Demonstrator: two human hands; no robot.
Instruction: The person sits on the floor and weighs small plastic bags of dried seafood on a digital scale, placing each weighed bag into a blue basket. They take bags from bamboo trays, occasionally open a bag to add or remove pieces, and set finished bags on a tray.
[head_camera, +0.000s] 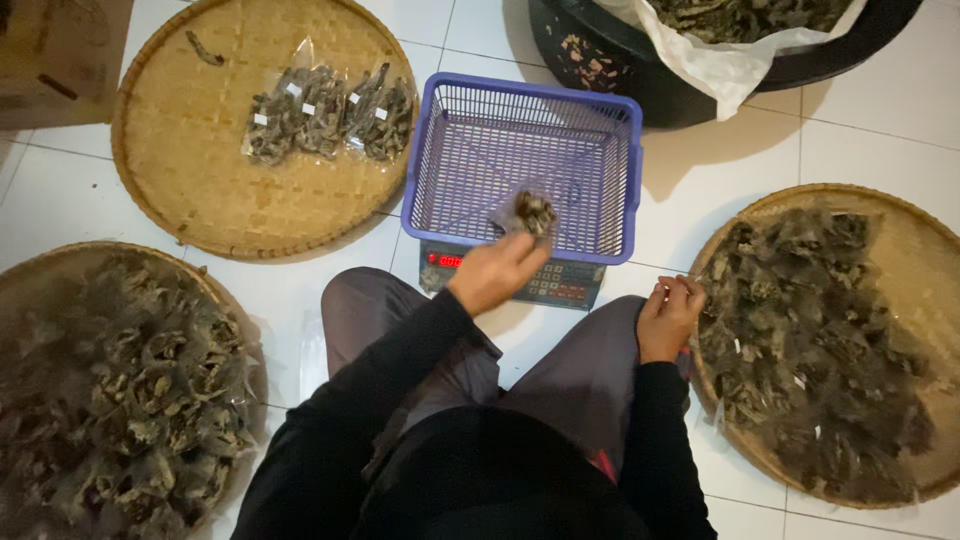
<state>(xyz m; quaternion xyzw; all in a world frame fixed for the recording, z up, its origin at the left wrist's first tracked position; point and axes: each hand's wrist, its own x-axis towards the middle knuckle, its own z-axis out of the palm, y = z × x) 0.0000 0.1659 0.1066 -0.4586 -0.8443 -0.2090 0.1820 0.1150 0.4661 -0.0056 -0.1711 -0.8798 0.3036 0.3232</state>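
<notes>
Purple plastic basket (470, 130) sits on scale (545, 282), floor-level. Left hand (495, 272) fingers pinched on small clear packet of dried leaves (530, 212), held over basket's near edge. Right hand (668, 315) curled at woven tray (905, 215) rim, grip unclear.

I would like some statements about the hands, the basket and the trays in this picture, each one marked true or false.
1. The left hand holds a small clump of dried leaves over the purple basket. True.
2. The purple basket stands on a wooden stool. False: it stands on a digital scale with a red display.
3. The right hand is at the edge of the right bamboo tray, which carries loose dried leaves. True.
4. The upper left bamboo tray carries fresh green fruit. False: it carries a few clear packets of dried leaves.
5. The black tub is lined with a white bag. True.
</notes>
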